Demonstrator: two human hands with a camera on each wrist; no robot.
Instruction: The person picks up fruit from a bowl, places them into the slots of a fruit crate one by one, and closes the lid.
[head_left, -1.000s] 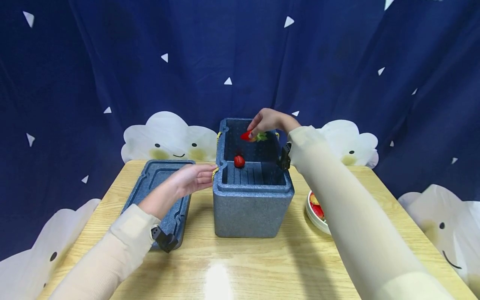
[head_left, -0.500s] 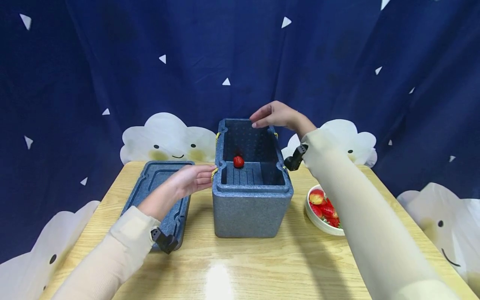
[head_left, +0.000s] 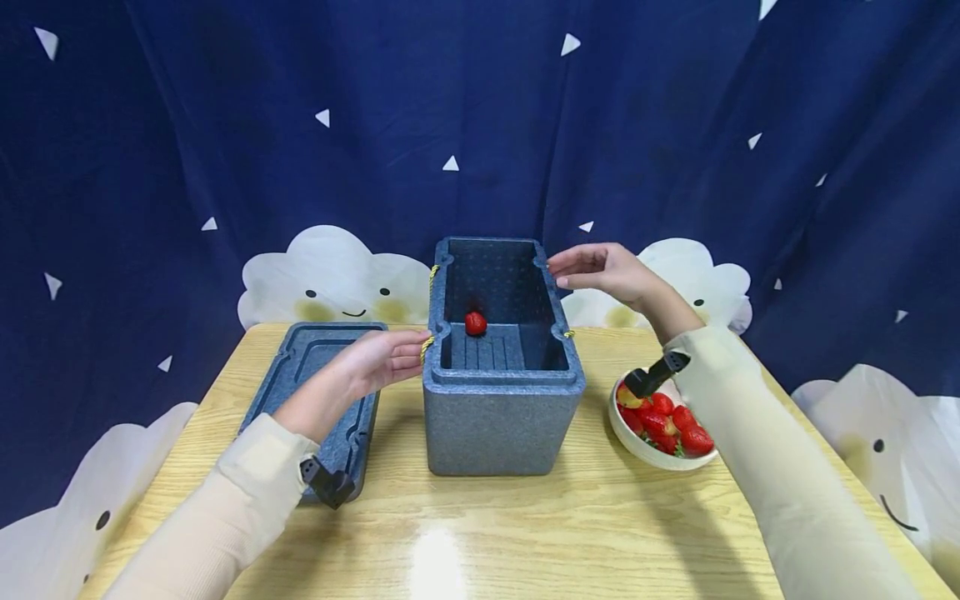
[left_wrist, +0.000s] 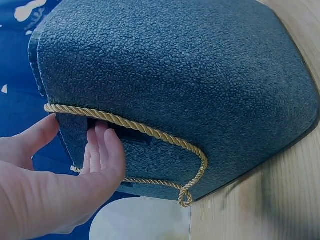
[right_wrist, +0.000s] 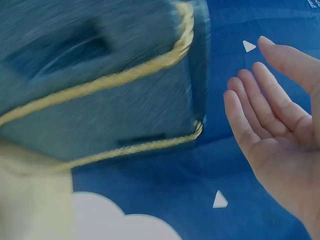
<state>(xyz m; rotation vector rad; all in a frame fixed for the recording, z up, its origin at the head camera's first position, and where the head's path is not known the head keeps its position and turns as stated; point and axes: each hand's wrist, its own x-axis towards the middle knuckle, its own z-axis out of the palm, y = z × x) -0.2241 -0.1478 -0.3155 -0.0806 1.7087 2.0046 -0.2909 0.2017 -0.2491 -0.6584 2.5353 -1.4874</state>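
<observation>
Looks like some kind of staged filming corner tbh, can't tell if it's in a home or a lab. Navy curtain [head_left: 487, 108] with white triangles [head_left: 450, 164] and smiley clouds [head_left: 330, 257] runs behind and down both sides of the wood-grain tabletop [head_left: 540, 533], plus black wrist cameras [head_left: 328, 483].

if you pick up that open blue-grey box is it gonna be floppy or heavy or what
The box is probably stiff, since its thick walls stand straight. Its pebbled, foam-like surface suggests it may be light for its size. If tilted, the red fruit inside could well roll, being roundish with bare floor beside it.
</observation>
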